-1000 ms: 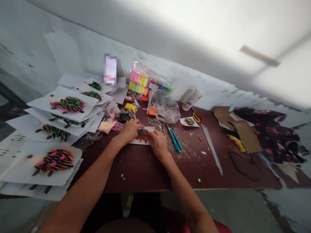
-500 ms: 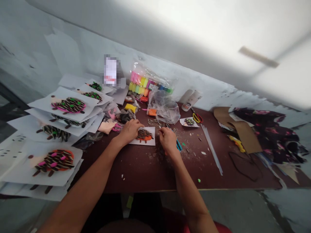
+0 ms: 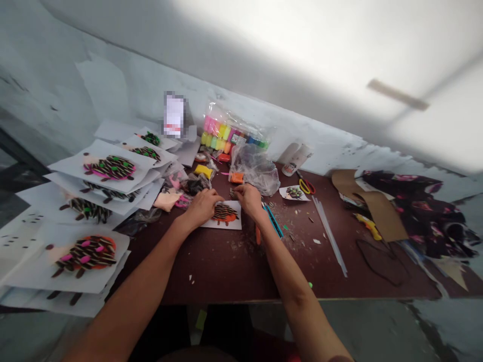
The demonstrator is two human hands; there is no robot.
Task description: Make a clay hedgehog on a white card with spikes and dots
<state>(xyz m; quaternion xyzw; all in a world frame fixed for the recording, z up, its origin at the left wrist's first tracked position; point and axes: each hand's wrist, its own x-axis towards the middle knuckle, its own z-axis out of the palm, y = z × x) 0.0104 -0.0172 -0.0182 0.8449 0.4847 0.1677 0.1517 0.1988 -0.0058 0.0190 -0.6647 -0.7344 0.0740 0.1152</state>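
Note:
A small white card with an orange, seed-covered hedgehog shape [image 3: 226, 214] lies on the dark red table [image 3: 234, 266]. My left hand [image 3: 202, 206] rests on the card's left edge, fingers pressing it down. My right hand [image 3: 247, 197] sits just beyond the card's upper right corner, fingertips pinched at a scatter of striped seeds [image 3: 236, 192]; whether a seed is held is too small to tell. Blue-handled scissors [image 3: 273, 221] lie right beside my right wrist.
Stacked white sheets with finished hedgehog pictures [image 3: 109, 168] fill the left side. Bags of coloured clay [image 3: 230, 133], a crumpled clear bag [image 3: 254, 168], a glue bottle [image 3: 296, 158], red-yellow scissors [image 3: 307, 185], a clear stick [image 3: 330, 229], cardboard [image 3: 372, 201] and dark floral cloth [image 3: 422, 206] lie behind and right.
My right hand left the card, swung right toward the blue scissors, then moved up and back to the seed scatter above the card. My left hand stayed on the card.

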